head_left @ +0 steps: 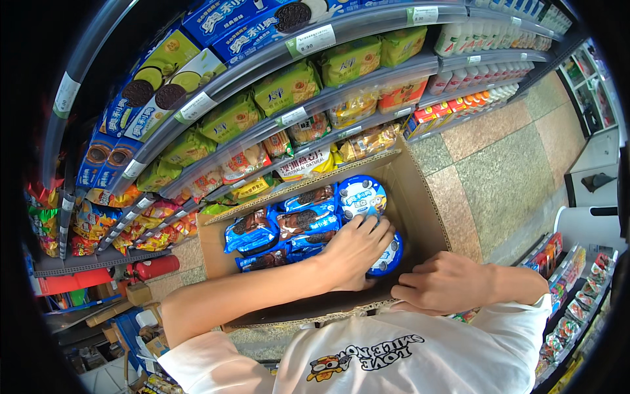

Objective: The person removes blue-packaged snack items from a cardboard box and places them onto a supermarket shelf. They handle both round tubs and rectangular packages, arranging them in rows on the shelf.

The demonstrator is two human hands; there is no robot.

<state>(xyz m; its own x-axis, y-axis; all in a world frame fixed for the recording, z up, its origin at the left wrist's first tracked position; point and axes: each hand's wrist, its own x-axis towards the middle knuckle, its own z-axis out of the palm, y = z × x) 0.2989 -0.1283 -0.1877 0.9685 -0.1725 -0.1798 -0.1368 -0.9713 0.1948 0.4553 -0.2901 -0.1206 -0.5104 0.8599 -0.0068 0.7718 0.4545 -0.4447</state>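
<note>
An open cardboard box (422, 197) lies before me. Blue plastic packs of chocolate sandwich cookies (307, 221) fill its left and middle part. To their right sit two round blue-and-white tubs, the far tub (362, 197) with its printed lid in plain sight. My left hand (359, 248) reaches into the box and spans the near tub (391, 256), fingers on its far side and thumb toward me, covering much of it. At the near right corner of the box, my right hand (443, 280) is curled over the rim; its fingertips are partly hidden.
Store shelves (344, 106) with cookie boxes (167, 88), green cracker packs (285, 88) and bottles (472, 37) rise beyond the box. A red fire extinguisher (155, 267) lies at left. Tiled floor (507, 172) stretches to the right; a snack rack (576, 305) stands at lower right.
</note>
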